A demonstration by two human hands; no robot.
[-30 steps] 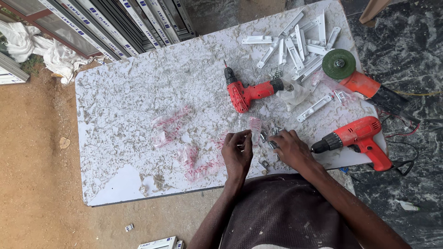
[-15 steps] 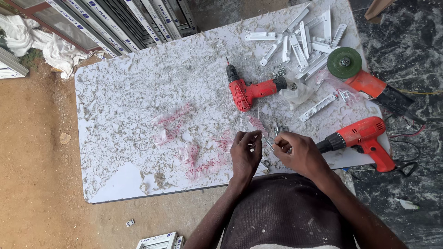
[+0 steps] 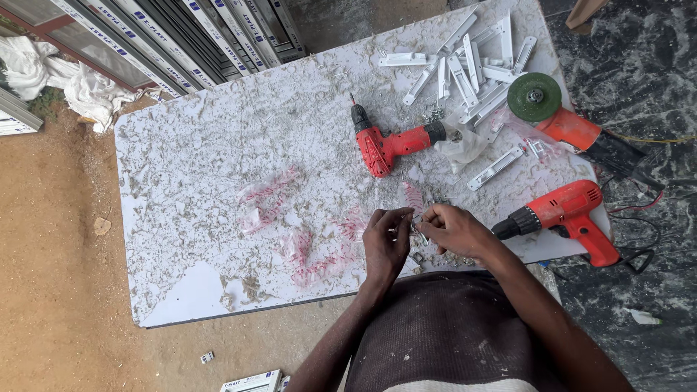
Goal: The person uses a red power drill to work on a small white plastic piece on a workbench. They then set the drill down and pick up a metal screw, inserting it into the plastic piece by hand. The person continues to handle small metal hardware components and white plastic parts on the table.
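Both hands meet over the near edge of a worn white table (image 3: 189, 189). My left hand (image 3: 386, 243) and my right hand (image 3: 454, 230) pinch a small metal fitting (image 3: 417, 226) between their fingertips; its exact shape is too small to tell. A few more small metal pieces (image 3: 419, 258) lie on the table just below the hands. A red cordless drill (image 3: 388, 144) lies a little beyond the hands. A second red drill (image 3: 563, 214) rests at the table's right edge, next to my right wrist.
Several white plastic brackets (image 3: 472, 65) are heaped at the far right corner, beside an orange angle grinder with a green disc (image 3: 536, 98). Long window profiles (image 3: 181, 36) are stacked beyond the table. White cloth (image 3: 80, 87) lies on the dirt ground at left.
My hands have come closer together, fingertips now meeting on the small fitting. The view shifted slightly; the drills and brackets stay where they were.
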